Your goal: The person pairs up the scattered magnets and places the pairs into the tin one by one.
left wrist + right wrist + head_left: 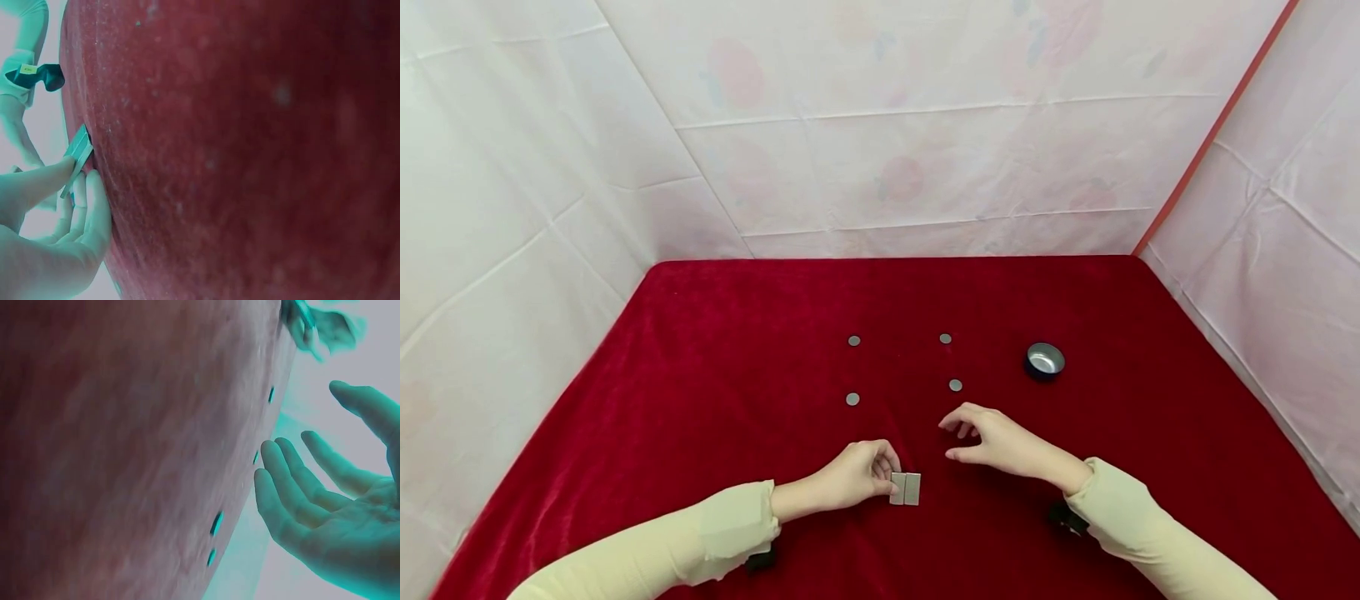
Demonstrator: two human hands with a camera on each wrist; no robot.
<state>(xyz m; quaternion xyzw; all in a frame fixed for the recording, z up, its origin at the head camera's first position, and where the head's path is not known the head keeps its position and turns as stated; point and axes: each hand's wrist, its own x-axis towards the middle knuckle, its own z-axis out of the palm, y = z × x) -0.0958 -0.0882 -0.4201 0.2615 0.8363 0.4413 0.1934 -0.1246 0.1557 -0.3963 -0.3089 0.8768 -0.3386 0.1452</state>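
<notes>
Between thumb and fingers, my left hand [852, 477] pinches a pair of small grey rectangular plates [913, 490] that sit edge to edge, with a thin seam between them. The left wrist view shows the thumb on one face of the plates [79, 144] and the fingers behind them. My right hand [997, 442] hovers over the cloth to the right, fingers spread and loosely bent, holding nothing. Just beyond its fingertips lies a flat grey disc [956, 385]. In the right wrist view the palm [356, 531] faces the camera, with nothing touching it.
More grey discs lie farther off: one at the near left [852, 399], one at the far left [853, 341], one at the far right [945, 338]. A small round dish [1045, 360], dark outside and silvery inside, stands right of them on the red cloth [737, 350]. White curtains [850, 167] surround the table.
</notes>
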